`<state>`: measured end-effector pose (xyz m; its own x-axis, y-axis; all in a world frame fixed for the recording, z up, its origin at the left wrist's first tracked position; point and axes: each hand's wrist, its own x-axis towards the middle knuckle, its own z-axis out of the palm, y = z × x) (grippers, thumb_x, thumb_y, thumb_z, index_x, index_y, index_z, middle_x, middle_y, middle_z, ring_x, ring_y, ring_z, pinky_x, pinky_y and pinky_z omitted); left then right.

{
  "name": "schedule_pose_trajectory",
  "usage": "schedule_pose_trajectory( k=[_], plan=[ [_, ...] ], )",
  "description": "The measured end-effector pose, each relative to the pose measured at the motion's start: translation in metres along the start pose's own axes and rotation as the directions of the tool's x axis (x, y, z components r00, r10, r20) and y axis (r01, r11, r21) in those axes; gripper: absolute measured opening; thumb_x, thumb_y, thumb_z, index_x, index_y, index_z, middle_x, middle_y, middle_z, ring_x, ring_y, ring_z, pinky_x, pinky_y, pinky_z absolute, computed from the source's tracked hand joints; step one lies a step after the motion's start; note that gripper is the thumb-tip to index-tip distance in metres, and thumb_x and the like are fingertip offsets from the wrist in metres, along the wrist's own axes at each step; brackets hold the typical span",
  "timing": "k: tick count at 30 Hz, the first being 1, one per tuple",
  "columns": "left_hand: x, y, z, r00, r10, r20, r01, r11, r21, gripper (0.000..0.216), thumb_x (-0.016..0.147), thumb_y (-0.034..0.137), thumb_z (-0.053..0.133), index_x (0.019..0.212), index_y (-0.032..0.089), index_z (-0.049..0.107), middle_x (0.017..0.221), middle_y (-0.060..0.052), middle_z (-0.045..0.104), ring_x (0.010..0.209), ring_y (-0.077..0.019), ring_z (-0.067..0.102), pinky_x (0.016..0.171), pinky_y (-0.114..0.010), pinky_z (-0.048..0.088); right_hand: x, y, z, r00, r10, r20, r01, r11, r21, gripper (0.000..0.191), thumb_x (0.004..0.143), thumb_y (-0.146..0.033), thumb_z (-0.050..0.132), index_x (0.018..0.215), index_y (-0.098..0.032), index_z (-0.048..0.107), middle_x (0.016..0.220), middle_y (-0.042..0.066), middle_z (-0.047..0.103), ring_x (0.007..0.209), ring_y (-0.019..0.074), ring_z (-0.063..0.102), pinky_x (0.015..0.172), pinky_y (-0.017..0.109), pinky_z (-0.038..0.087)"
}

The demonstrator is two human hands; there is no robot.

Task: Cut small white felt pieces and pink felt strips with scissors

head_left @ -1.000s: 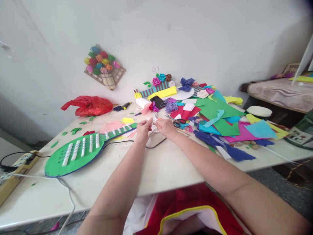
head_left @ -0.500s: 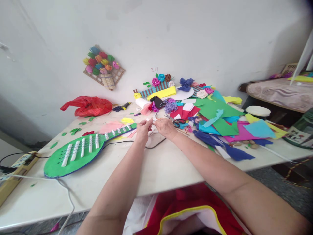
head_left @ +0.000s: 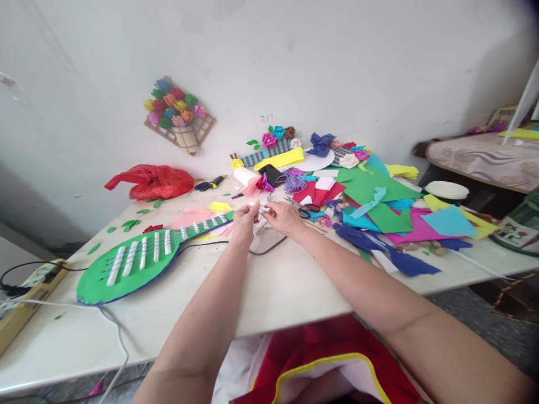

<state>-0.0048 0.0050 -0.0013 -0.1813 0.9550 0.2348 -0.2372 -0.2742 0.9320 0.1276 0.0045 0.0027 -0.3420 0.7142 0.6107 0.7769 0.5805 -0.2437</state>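
We held our two hands close together over the white table [head_left: 290, 297], with a small white scrap [head_left: 264, 209] between the fingertips. The left hand [head_left: 246, 220] had its fingers curled in, thumb and forefinger pinching one side of the scrap; the right hand [head_left: 285, 217] pinched the other side between thumb and forefinger. What the scrap was made of, we could not tell. To the left of our fingers lay a green lute-shaped piece [head_left: 149, 272] with white bars, its neck reaching just beside the left hand. A yellow strip [head_left: 219, 207] lay near that neck. Just right of the right hand's fingers we had scissors [head_left: 310, 209], and farther right a large green sheet [head_left: 373, 186]. Beyond our fingers sat a flat black object [head_left: 273, 175] and a tangle of purple string [head_left: 295, 184].
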Motion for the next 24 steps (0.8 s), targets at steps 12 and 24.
schedule_pose_trajectory(
  k=[12,24],
  plan=[
    [-0.002,-0.001,0.003,0.999,-0.009,-0.042,0.008,1.000,-0.028,0.039,0.059,0.043,0.071,0.050,0.016,0.045,0.045,0.005,0.042,0.040,-0.0042,0.034,0.042,-0.019,0.033,0.002,-0.001,-0.007,0.998,-0.013,0.062,0.022,0.989,-0.148,0.029,0.088,-0.033,0.044,0.086,-0.015,0.067,0.084,0.010,0.068,0.081,0.0187,0.059,0.066,0.026,0.034],
    [-0.006,-0.006,0.007,0.999,-0.039,-0.021,0.040,0.999,0.016,0.037,0.058,0.039,0.073,0.050,0.016,0.045,0.042,0.005,0.041,0.040,-0.0046,0.035,0.042,-0.019,0.031,0.004,-0.001,-0.008,0.989,-0.077,0.125,0.103,0.971,-0.217,0.034,0.091,-0.031,0.038,0.086,-0.011,0.065,0.083,0.013,0.068,0.080,0.0192,0.059,0.064,0.027,0.032]
  ],
)
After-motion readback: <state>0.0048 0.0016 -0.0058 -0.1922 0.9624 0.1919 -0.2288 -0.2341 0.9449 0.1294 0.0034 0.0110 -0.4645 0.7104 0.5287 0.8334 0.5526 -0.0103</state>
